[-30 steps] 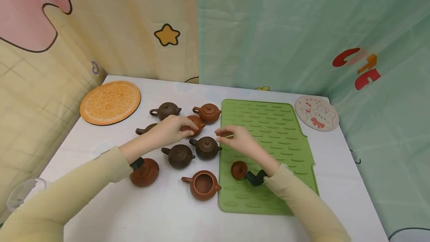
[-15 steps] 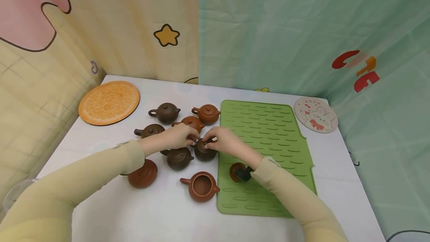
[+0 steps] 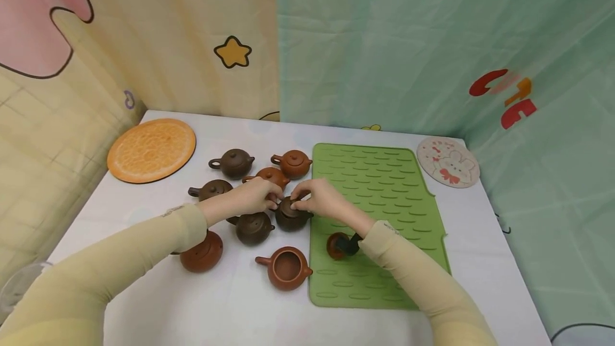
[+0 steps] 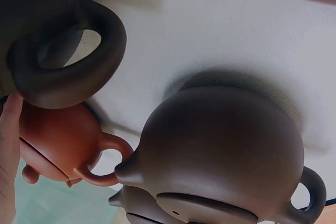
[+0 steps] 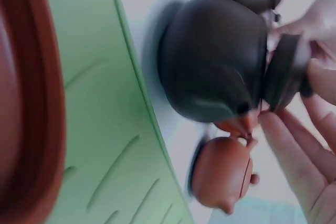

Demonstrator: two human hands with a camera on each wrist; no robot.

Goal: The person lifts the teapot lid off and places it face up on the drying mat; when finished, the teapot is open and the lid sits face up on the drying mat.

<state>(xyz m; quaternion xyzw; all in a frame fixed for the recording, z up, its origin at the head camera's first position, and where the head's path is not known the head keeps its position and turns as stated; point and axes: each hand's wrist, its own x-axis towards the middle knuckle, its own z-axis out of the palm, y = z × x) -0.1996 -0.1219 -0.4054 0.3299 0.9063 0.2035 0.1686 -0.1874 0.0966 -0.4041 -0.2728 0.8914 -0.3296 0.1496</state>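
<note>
Two hands meet near the middle of the white table (image 3: 216,314). In the head view I see the right hand (image 3: 319,200) pinching a round dark-brown clay lid (image 3: 286,207) by its top, at a squat dark-brown clay teapot (image 3: 292,221) just beside the green ribbed mat's (image 3: 375,175) left edge. The left hand (image 3: 252,196) is at that pot's handle side; whether it pinches, I cannot tell. Towards the table's near edge stands a lidless reddish-brown clay teapot (image 3: 288,284).

The left wrist view shows a fingertip (image 4: 10,121) by the dark handle (image 4: 113,43).

In the right wrist view the lid sits tilted, raised at one side. I judge the step to be uncapping; next calls for a gentle lift, pot steadied.
</note>
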